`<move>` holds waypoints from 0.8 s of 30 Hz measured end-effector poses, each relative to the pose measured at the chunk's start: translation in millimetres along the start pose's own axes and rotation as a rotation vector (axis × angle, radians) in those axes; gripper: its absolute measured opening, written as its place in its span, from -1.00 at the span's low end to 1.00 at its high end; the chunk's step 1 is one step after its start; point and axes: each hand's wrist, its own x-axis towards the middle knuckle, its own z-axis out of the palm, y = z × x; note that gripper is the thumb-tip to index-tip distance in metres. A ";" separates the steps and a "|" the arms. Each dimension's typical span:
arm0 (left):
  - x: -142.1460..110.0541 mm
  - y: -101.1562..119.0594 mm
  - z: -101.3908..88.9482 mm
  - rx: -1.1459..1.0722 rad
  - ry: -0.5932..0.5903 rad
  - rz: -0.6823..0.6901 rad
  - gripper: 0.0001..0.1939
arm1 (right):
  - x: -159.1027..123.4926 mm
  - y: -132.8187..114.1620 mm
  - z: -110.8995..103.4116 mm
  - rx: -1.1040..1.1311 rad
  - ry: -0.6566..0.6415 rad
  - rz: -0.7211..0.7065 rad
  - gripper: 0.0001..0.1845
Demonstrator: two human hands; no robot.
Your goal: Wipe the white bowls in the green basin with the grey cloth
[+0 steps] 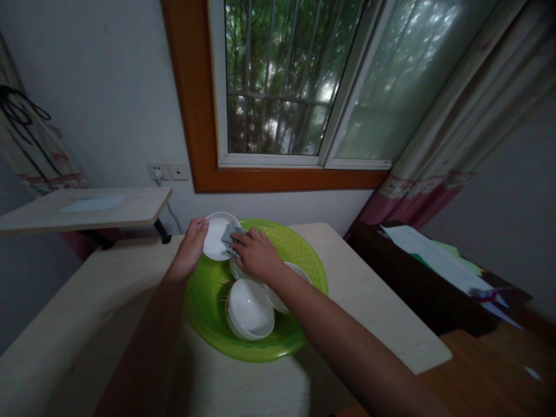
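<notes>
My left hand (192, 248) grips a white plate (215, 236) by its left rim, thumb on the upper face, above the far left edge of a green basin (256, 352). A grey-blue cloth (229, 237) is in my right hand (256, 250), pressed against the right side of the plate's face. Below the hands, a white bowl (252, 308) lies tilted in the basin. Other white dishes sit behind it, one a bowl (299, 271) partly hidden by my right forearm. Thin wooden chopsticks (224, 282) stick out at the bowl's left.
The basin stands on a pale wooden table (360, 301). A raised shelf (82, 211) with a paper on it is at the left. Behind are a wall socket (167, 172) and a window (278, 87). Papers (434, 258) lie on dark furniture at the right.
</notes>
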 end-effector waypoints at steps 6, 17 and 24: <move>1.5 -0.8 -1.7 0.030 0.011 -0.002 -0.43 | 2.7 -6.9 11.8 0.247 -0.067 -0.068 -0.54; -1.6 2.9 0.0 0.064 0.008 0.009 -0.46 | 3.2 -8.7 7.9 0.390 -0.118 -0.124 -0.34; -3.4 6.9 0.2 0.042 -0.031 -0.001 -0.47 | 0.7 -4.2 5.3 0.147 -0.124 -0.023 -0.35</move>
